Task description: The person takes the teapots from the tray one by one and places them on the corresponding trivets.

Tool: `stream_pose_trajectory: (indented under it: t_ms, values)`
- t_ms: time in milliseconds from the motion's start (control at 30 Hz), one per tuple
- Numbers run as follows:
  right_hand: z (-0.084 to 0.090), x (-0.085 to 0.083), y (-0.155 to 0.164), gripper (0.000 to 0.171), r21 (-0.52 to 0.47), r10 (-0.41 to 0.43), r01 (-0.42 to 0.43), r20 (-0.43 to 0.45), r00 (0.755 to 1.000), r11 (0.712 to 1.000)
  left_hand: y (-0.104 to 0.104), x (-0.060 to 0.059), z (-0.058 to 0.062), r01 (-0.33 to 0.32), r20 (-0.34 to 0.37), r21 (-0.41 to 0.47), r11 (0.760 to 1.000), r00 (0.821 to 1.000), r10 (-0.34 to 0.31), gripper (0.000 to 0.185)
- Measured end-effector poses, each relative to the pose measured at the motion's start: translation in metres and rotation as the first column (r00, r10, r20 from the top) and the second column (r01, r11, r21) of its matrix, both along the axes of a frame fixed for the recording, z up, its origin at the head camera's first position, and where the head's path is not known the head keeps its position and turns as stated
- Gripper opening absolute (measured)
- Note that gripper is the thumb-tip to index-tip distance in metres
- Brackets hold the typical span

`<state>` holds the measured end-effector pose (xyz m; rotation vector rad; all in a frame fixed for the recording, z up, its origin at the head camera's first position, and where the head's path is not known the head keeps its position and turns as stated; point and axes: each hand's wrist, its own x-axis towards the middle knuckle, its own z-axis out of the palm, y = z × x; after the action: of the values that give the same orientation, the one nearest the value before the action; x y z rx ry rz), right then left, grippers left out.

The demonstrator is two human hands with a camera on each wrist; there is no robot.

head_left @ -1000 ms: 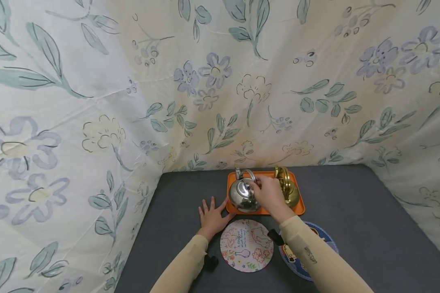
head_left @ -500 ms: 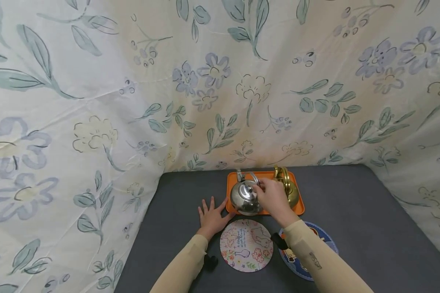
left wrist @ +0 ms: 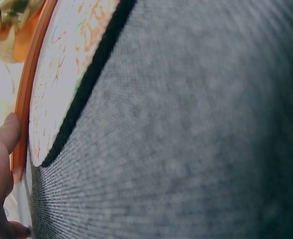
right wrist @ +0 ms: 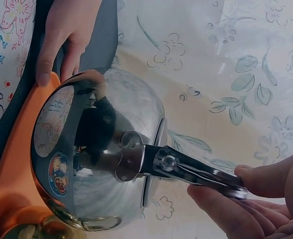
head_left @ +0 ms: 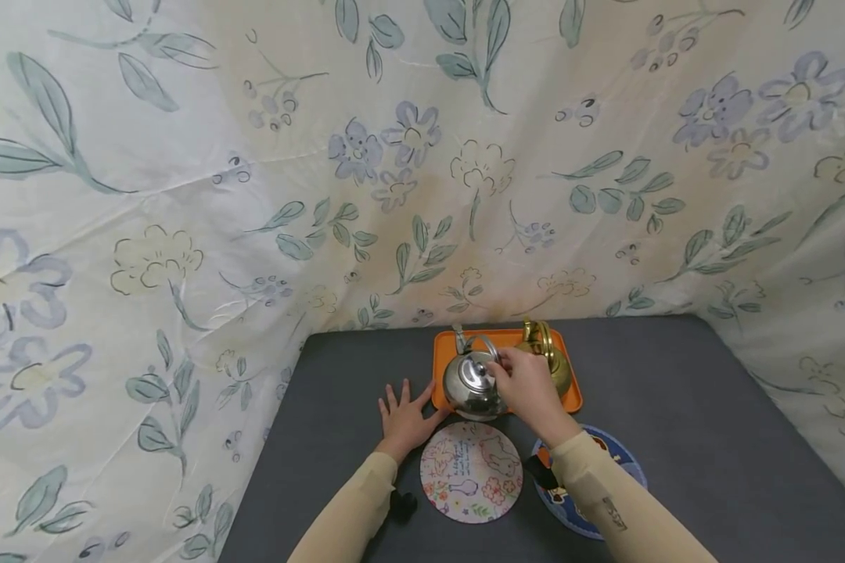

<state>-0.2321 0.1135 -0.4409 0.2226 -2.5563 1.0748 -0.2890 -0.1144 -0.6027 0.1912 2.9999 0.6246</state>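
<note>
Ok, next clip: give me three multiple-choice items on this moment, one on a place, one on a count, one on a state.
1. Where is the silver kettle?
A. on the orange tray
B. on the floral mat
C. off the table

2. How many round mats lie on the grey table?
A. one
B. two
C. four

3. What is the right hand doing?
A. lying flat on the table
B. gripping the kettle's handle
C. holding the gold kettle

Key: 1 A, the kettle's base is over the tray, short of the floral mat. 2 B, the floral mat and a blue mat partly under the right forearm. 3 B, the right wrist view shows fingers and thumb closed round the handle.
</note>
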Motion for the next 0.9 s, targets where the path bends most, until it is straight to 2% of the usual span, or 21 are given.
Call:
stream_pose_trajectory:
  t_ms: [267, 500, 900]
  values:
    - [0.003, 0.012, 0.000, 0.021, 0.004, 0.005, -0.005, -0.030, 1.000, 1.000, -0.002, 0.000, -0.002, 0.000, 0.010, 0.004, 1.000, 1.000, 0.000, 0.087]
    - [0.005, 0.019, 0.002, 0.024, -0.028, 0.024, -0.024, -0.021, 1.000, 0.999, -0.001, 0.000, 0.001, 0.010, -0.015, -0.006, 1.000, 1.000, -0.010, 0.079]
    - [0.009, 0.024, 0.004, 0.021, -0.015, 0.034, -0.034, -0.033, 0.999, 0.999, 0.001, -0.003, 0.003, -0.003, 0.005, -0.010, 1.000, 1.000, 0.003, 0.075]
